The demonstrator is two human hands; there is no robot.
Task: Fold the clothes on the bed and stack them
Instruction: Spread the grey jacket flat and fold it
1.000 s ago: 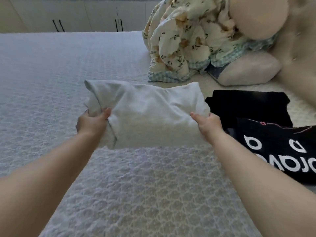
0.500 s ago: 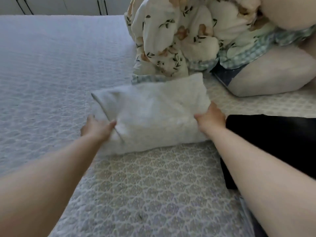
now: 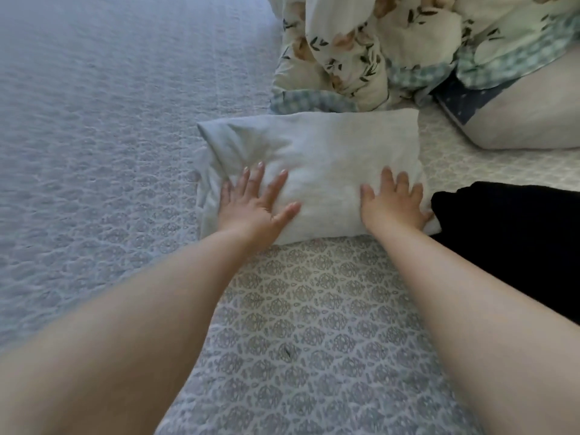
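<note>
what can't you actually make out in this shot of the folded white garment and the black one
- Black garment: head view, cut off by the right edge and partly covered by the right forearm; any print unseen.
- White folded garment: its type is unclear; the near edge lies under the left hand and right hand.
- Floral quilt: cropped by the top edge.
</note>
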